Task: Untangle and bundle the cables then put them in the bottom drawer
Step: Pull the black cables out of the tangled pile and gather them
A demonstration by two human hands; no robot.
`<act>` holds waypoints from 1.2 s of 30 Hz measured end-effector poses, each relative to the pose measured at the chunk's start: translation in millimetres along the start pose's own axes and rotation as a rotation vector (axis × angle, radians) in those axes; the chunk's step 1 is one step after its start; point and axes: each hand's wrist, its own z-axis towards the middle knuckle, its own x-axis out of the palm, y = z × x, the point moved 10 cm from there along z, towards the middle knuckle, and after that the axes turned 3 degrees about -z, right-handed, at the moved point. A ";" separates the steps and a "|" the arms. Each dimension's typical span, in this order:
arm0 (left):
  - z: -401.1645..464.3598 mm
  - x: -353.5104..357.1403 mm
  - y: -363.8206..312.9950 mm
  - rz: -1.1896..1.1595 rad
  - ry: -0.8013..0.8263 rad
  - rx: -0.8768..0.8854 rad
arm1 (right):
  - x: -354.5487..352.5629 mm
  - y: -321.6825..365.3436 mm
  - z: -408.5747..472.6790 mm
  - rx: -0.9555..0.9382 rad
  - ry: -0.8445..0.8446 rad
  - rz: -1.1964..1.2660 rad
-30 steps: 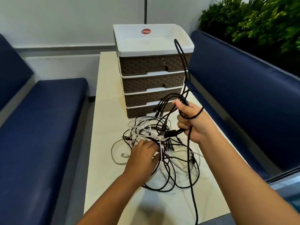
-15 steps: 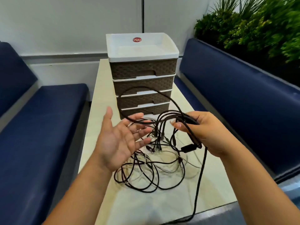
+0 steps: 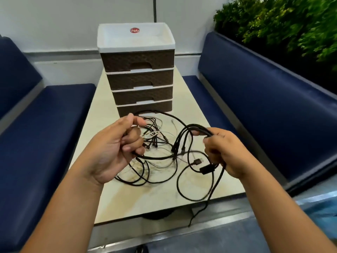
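Note:
A tangle of black and white cables (image 3: 155,143) lies on the cream table (image 3: 160,196), in front of a brown four-drawer unit (image 3: 140,77). Its bottom drawer (image 3: 145,109) is closed. My left hand (image 3: 116,150) is closed around a black cable that runs across to my right hand (image 3: 226,152). The right hand grips a bunch of looped black cables (image 3: 197,130); plug ends hang from it, and one long strand drops past the table's near edge.
The drawer unit has a white top tray (image 3: 135,36) with a red sticker. Blue benches flank the table on the left (image 3: 45,134) and right (image 3: 264,106). Green plants (image 3: 284,22) stand behind the right bench.
My left hand, open with the palm up half a second ago, has closed on a black cable. The view has tilted down a little, and the right hand still holds its bunch.

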 end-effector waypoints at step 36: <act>-38.9 109.8 70.5 -0.205 -0.048 -0.241 | 60.1 19.6 -104.4 -0.070 0.375 0.411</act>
